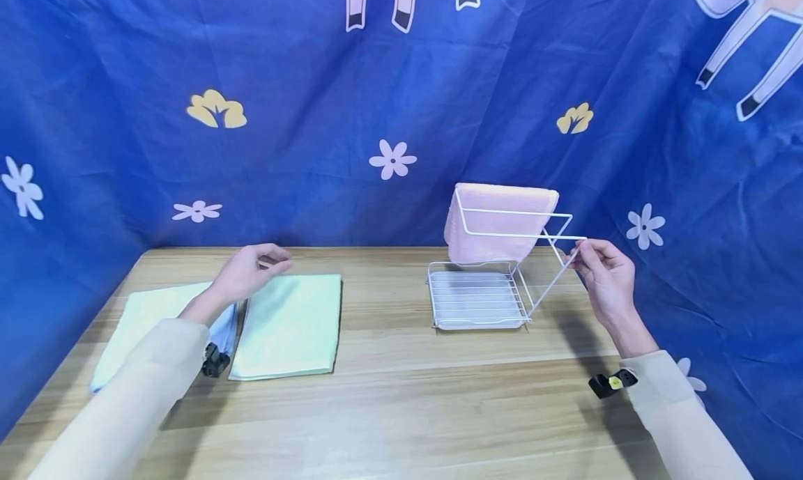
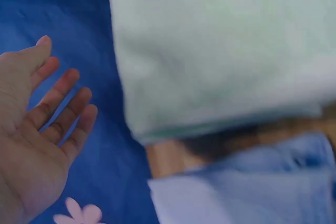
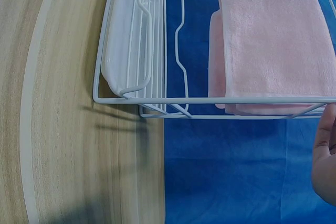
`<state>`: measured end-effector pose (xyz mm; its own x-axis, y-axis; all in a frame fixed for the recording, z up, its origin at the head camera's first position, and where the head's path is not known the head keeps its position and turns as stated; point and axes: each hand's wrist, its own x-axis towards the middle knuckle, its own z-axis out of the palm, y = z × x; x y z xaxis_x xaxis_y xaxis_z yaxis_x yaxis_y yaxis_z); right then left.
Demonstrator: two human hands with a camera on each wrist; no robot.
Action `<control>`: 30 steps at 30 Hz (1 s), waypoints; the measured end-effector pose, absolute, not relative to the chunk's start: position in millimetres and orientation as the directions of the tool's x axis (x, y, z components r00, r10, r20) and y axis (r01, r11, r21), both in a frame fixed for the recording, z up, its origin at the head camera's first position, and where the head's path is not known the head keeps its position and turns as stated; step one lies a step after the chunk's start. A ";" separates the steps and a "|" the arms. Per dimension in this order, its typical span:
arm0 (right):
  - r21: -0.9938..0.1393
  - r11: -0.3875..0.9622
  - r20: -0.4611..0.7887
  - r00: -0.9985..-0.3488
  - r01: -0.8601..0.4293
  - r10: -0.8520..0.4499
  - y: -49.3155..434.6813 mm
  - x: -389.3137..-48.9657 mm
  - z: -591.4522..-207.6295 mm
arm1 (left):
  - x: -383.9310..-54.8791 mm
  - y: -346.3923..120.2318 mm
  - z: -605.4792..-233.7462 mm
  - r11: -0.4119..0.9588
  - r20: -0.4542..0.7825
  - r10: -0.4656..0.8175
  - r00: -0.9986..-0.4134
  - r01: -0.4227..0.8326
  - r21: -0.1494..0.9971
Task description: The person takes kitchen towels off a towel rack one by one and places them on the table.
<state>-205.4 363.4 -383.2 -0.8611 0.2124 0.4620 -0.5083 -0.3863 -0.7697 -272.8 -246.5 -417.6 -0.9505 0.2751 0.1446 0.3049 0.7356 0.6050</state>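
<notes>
My right hand (image 1: 608, 278) pinches the upper front corner of a white wire rack (image 1: 527, 235) standing on the table. Over the rack's rear upper bar hangs a folded pink towel (image 1: 508, 222), seen close up in the right wrist view. My left hand (image 1: 247, 271) hovers near the back edge of a folded pale green towel (image 1: 291, 327), its fingers relaxed and holding nothing. In the left wrist view the same towel's edge lies to the right of those fingers. A second pale towel with a blue part (image 1: 224, 330) is partly hidden under my left forearm.
At the rack's base sits a white tray (image 1: 477, 295) under thin wires. The wooden table (image 1: 389, 410) ends at the back against a blue patterned cloth (image 1: 301, 152). That cloth also hangs along both sides.
</notes>
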 end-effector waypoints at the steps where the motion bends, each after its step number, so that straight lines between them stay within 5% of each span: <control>1: -0.770 -0.386 0.463 -0.861 -0.509 0.212 363.5 -205.4 -383.1 | -271.8 -242.3 -414.4 0.728 0.155 0.279 -0.948 0.314 0.610; 30: -0.769 -0.398 0.451 -0.866 -0.501 0.219 365.6 -205.9 -384.1 | -279.4 -100.4 -353.7 0.504 0.320 0.341 -0.884 0.459 0.732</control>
<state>-205.9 365.6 -384.1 -0.8655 0.2185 0.4507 -0.5008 -0.3975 -0.7689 -279.4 -100.4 -353.7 -0.8841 0.3409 0.3195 0.4588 0.5038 0.7319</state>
